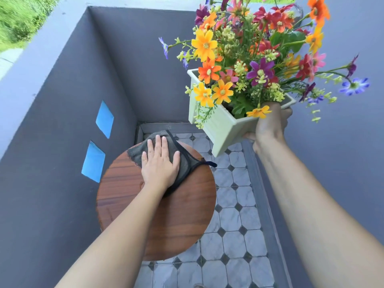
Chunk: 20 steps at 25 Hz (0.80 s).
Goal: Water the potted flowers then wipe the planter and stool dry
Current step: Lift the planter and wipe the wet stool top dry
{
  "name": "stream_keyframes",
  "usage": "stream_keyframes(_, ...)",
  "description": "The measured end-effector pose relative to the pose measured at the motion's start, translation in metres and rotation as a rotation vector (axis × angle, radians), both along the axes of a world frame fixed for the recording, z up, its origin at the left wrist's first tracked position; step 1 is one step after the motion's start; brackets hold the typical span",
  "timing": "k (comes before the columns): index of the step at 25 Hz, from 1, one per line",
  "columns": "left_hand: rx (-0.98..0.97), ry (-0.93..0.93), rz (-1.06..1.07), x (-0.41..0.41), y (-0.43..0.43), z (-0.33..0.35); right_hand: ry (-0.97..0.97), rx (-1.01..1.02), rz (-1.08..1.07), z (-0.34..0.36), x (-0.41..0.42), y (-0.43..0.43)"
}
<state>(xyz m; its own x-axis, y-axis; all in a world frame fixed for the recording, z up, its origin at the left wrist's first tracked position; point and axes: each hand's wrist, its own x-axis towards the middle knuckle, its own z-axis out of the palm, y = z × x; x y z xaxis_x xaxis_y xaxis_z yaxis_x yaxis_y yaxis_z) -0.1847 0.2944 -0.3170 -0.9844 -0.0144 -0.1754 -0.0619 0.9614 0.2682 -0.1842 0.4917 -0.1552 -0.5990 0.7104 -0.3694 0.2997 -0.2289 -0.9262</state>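
A round wooden stool (182,221) stands on the tiled floor below me. A grey cloth (182,154) with a dark trim lies on the stool's far part. My left hand (160,163) presses flat on the cloth, fingers spread. My right hand (270,125) grips the near corner of a pale green square planter (220,129) and holds it tilted in the air, up and to the right of the stool. Colourful flowers (257,59) in orange, yellow, purple, red and blue fill the planter and hide its far rim.
Dark grey walls (62,142) close in the corner on the left, back and right. Two blue square openings (99,140) sit in the left wall. The floor (236,225) has grey and black tiles. Grass (20,19) shows beyond the wall at top left.
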Motion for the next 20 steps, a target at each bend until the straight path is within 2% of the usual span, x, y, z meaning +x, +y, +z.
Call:
stream_keyframes(10, 0.039, -0.002, 0.511, 0.041, -0.042, 0.0, 0.017, -0.023, 0.008, 0.003, 0.014, -0.022)
stream_keyframes(17, 0.085, -0.035, 0.619, 0.093, -0.052, 0.006, 0.02, -0.037, -0.028, 0.002, 0.023, -0.039)
stream_keyframes(20, 0.113, -0.129, 0.603, 0.109, -0.055, 0.012, 0.013, -0.035, -0.035, 0.004, 0.027, -0.046)
